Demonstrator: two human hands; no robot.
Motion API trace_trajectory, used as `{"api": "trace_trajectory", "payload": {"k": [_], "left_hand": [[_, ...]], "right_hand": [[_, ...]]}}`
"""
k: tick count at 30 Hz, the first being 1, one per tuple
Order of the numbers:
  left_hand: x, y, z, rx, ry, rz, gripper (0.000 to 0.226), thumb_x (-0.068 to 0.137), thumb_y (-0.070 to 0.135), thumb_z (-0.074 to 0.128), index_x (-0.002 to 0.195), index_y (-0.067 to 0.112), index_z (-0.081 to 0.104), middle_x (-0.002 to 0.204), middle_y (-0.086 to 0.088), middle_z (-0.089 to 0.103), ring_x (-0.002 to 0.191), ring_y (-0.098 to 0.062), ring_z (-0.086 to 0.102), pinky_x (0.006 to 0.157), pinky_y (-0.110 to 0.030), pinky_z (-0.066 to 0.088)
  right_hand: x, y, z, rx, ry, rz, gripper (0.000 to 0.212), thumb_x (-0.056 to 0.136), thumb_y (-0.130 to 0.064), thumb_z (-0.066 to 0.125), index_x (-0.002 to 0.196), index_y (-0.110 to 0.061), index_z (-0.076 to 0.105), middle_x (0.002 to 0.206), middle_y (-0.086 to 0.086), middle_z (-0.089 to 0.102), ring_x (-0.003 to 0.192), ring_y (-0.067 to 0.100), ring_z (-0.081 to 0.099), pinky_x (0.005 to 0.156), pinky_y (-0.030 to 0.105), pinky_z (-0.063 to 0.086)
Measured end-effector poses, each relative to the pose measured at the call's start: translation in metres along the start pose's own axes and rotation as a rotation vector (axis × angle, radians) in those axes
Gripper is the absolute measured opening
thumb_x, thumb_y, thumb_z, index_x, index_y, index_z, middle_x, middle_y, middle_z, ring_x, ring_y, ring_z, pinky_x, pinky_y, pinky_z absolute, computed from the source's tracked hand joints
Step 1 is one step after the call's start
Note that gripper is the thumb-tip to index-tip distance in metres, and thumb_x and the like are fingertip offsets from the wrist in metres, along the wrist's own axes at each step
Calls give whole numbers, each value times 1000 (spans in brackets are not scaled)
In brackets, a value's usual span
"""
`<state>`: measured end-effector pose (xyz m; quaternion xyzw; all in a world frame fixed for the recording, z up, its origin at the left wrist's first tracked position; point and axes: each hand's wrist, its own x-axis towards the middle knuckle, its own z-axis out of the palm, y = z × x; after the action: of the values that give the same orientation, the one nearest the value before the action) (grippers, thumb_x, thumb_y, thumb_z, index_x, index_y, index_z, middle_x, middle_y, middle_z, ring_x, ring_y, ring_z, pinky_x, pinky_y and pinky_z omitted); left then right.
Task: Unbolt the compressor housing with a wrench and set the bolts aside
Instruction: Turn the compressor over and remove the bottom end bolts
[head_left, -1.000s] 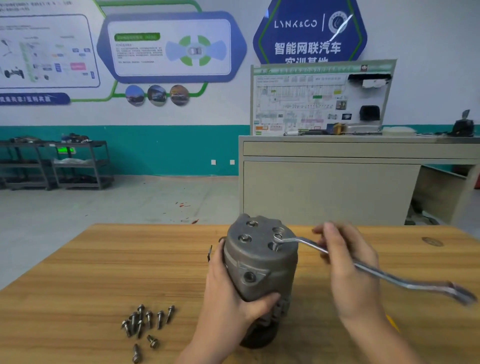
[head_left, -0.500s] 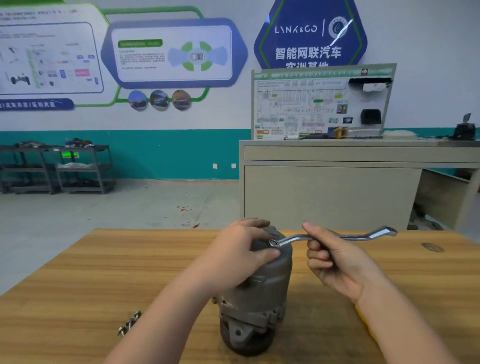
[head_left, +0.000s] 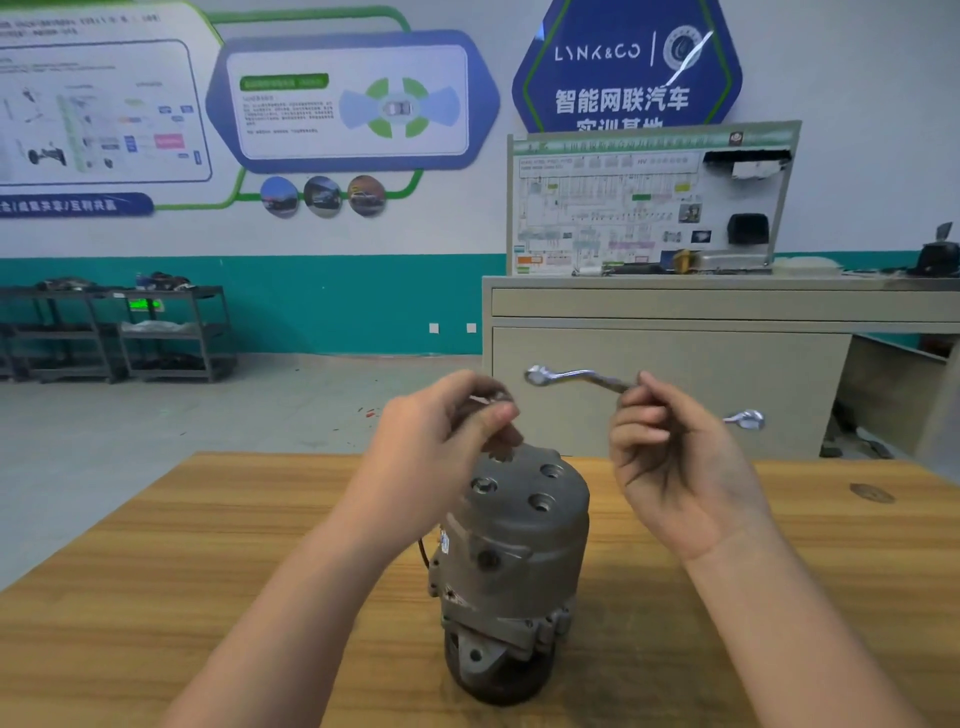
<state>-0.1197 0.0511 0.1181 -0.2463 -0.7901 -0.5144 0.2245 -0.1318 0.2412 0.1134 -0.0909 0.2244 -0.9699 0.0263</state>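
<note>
Presently my right hand (head_left: 675, 457) grips the wrench (head_left: 582, 376) raised clear above the compressor housing (head_left: 519, 545), which stands upright on the wooden table (head_left: 156, 571). My left hand (head_left: 441, 447) hovers over the housing top, fingers curled and pinching a small blurred metal piece, likely a bolt; I cannot confirm it.

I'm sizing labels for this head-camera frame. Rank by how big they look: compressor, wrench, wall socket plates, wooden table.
1. wooden table
2. compressor
3. wrench, in the right hand, raised nearer the camera, so its look may flatter it
4. wall socket plates, far off; the two look alike
</note>
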Motion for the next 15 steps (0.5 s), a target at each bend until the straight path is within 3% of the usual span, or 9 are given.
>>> {"api": "trace_trajectory", "payload": {"k": [4, 7, 9, 12, 15], "left_hand": [[-16, -73, -43, 270, 91, -272, 7, 94, 25, 60, 89, 29, 62, 75, 15, 72, 75, 1, 69, 63, -12, 51], [-40, -149, -70, 729, 52, -574, 19, 98, 30, 56, 104, 16, 67, 88, 1, 70, 66, -15, 61, 54, -26, 43], [-58, -188, -77, 851, -26, -706, 25, 99, 31, 54, 112, 12, 66, 94, -4, 70, 74, -18, 62, 64, -30, 53], [-74, -219, -79, 1001, -146, -756, 28, 99, 37, 50, 111, 16, 64, 95, 0, 68, 84, -18, 66, 77, -34, 58], [-78, -232, -77, 1040, -166, -735, 27, 99, 39, 49, 109, 19, 65, 101, 0, 68, 91, -20, 65, 80, -35, 57]], "right_hand": [[-9, 17, -18, -181, 80, -208, 23, 73, -15, 65, 58, -18, 47, 44, 1, 48, 31, 6, 41, 28, 14, 29], [-19, 37, -33, -416, 118, -290, 28, 75, -29, 68, 54, -21, 50, 43, 6, 51, 30, 12, 42, 31, 15, 30], [-23, 46, -37, -482, 123, -332, 28, 75, -35, 68, 55, -22, 53, 44, 8, 54, 30, 14, 45, 32, 17, 33], [-26, 56, -36, -535, 124, -396, 27, 75, -36, 68, 56, -22, 56, 45, 8, 56, 32, 15, 48, 33, 18, 36], [-29, 65, -34, -598, 99, -462, 26, 76, -34, 67, 56, -22, 55, 47, 10, 58, 33, 16, 51, 34, 21, 38]]}}
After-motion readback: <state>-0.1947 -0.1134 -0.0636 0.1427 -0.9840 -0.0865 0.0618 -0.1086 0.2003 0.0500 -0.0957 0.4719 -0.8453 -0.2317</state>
